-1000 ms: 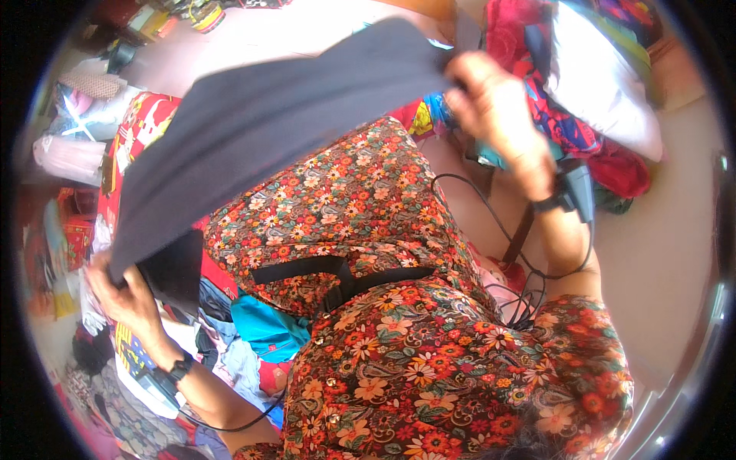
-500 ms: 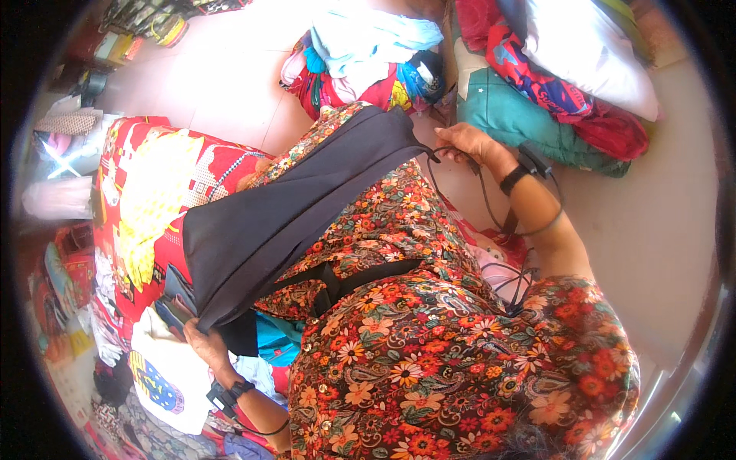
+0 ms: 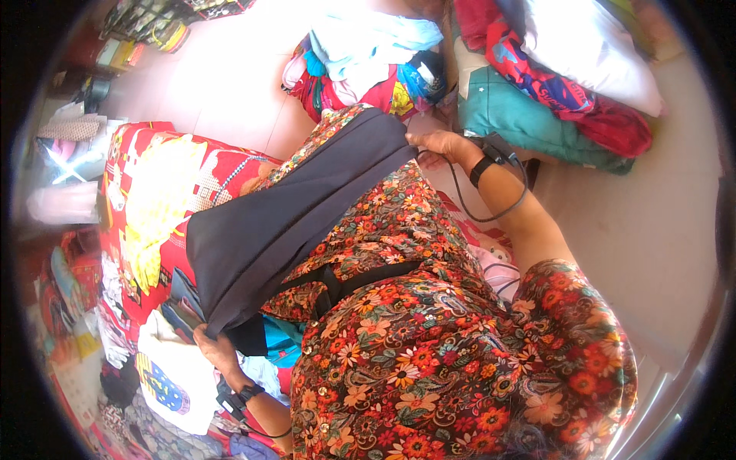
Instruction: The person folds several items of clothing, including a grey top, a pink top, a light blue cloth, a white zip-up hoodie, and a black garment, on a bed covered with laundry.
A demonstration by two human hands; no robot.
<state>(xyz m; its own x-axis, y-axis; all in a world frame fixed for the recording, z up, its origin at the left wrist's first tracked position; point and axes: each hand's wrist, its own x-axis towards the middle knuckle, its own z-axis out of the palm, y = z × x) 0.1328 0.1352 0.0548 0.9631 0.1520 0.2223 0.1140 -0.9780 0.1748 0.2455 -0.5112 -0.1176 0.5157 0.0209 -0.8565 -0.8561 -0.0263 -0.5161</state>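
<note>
A long black garment [image 3: 291, 207], layered lengthwise like trousers, lies stretched across my lap over my flowered dress [image 3: 429, 337]. At its near left end my left hand [image 3: 218, 349] is closed on the edge. My right hand [image 3: 445, 144] grips the far right corner, its fingertips partly hidden by the cloth. Under the garment's left end a few folded dark pieces [image 3: 180, 307] show beside a white shirt [image 3: 172, 376] with a blue and yellow print. Black bands with small devices and cables sit on both my wrists.
A red patterned cushion or bedding [image 3: 230, 161] with a yellow cloth [image 3: 157, 207] on it lies to the left. Ahead is a clothes heap topped by a light blue cloth [image 3: 376, 38]. At far right, a green pillow [image 3: 521, 115] lies under other bedding. More clothes [image 3: 165, 425] fill the lower left.
My right hand has moved left onto the far corner of the garment and closed on it. The cloth there looks flatter. My left hand keeps its hold, shifted slightly.
</note>
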